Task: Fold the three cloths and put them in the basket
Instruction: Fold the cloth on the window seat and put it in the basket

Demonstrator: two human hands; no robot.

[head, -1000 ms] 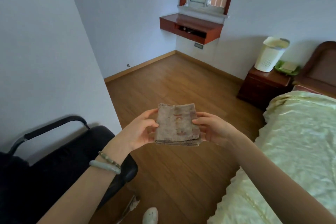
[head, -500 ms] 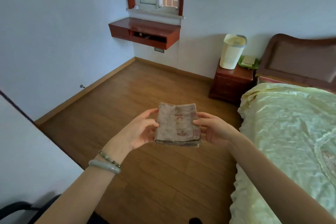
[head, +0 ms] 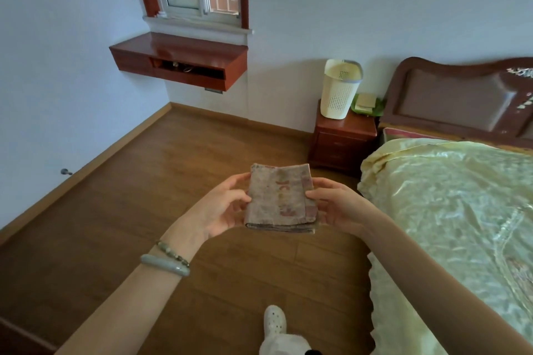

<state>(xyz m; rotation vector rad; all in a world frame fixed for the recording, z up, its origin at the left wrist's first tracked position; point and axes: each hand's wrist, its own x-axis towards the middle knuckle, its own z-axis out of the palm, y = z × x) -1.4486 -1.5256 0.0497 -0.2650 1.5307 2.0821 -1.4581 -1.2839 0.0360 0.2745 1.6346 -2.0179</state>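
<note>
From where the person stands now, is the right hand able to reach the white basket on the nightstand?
Probably not yet. The basket stands on the nightstand well beyond the right hand, which holds the folded cloth. The floor between looks free to walk.

The view has swung right and closer to the basket (head: 340,89) on the nightstand (head: 343,138). The black chair has dropped out of sight, more of the bed (head: 450,210) shows, and a white shoe (head: 275,323) steps forward.
</note>
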